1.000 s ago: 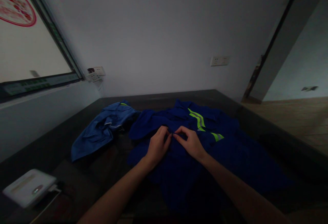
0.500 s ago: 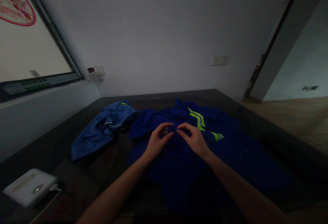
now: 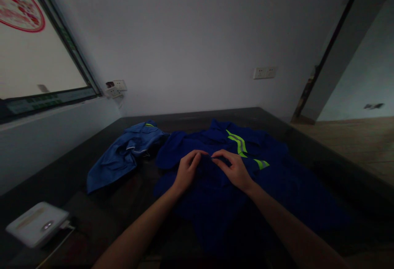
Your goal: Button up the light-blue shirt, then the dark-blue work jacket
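Observation:
A dark blue work jacket [image 3: 271, 187] with yellow-green and grey reflective strips lies spread and rumpled over a dark table. At its middle, my right hand [image 3: 235, 171] pinches a small bit of the cloth between thumb and fingertips. My left hand [image 3: 187, 172] is closed on the same fabric just beside it, its index finger reaching almost to the right fingertips. Shadow hides the exact part of the jacket between them. To the left lies a lighter blue garment [image 3: 118, 158], crumpled, with a small yellow-green strip; neither hand touches it.
On the dark table [image 3: 191, 116], a white box-shaped device [image 3: 37, 224] with a cable stands at the near left. Wall sockets [image 3: 265, 72] sit above the table's back edge, and a plugged-in adapter [image 3: 113, 91] is at the left corner below a window.
My left thumb has drawn back from the right fingertips and now lies against the left fingers. My right hand keeps its pinch almost in place. Both garments lie as before.

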The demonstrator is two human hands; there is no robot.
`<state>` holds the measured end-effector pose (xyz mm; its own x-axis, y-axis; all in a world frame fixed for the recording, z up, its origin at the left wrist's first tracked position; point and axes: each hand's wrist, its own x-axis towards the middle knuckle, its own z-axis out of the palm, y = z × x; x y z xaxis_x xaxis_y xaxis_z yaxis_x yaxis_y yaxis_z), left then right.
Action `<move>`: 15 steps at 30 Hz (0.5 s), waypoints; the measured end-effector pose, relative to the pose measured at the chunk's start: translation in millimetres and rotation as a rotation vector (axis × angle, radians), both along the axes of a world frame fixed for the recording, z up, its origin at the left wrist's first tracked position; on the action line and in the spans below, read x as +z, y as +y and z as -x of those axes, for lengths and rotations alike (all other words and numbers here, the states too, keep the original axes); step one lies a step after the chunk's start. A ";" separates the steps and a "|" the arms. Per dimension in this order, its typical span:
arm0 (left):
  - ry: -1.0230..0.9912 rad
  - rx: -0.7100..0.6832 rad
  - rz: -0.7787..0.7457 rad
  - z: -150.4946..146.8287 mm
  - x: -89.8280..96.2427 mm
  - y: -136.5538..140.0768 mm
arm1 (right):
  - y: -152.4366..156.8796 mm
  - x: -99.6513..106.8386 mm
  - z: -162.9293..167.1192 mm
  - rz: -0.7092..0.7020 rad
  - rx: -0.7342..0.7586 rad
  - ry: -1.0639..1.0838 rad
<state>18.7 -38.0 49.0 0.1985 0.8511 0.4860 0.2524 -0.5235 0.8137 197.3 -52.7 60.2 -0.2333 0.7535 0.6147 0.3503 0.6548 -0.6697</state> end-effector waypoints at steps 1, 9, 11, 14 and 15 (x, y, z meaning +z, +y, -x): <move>-0.012 0.030 -0.003 0.3 0.7 0.7 | -0.2 0.3 -0.1 0.014 0.004 0.005; 0.246 0.391 -0.216 20.3 -2.6 26.5 | 6.1 5.1 -3.7 0.161 -0.004 -0.071; 0.284 0.456 -0.249 33.0 3.0 34.9 | 2.1 11.1 -12.3 0.157 -0.050 -0.134; 0.214 0.562 -0.244 54.2 17.0 44.6 | -12.4 16.9 -39.1 0.142 -0.143 -0.224; 0.188 0.594 -0.242 60.9 22.2 46.6 | -18.7 16.5 -51.9 0.141 -0.182 -0.252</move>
<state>-42.2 8.6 71.2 -0.1703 0.7129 0.6802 0.6800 -0.4146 0.6047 249.2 -71.3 76.7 -0.2188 0.8699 0.4421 0.6186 0.4740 -0.6266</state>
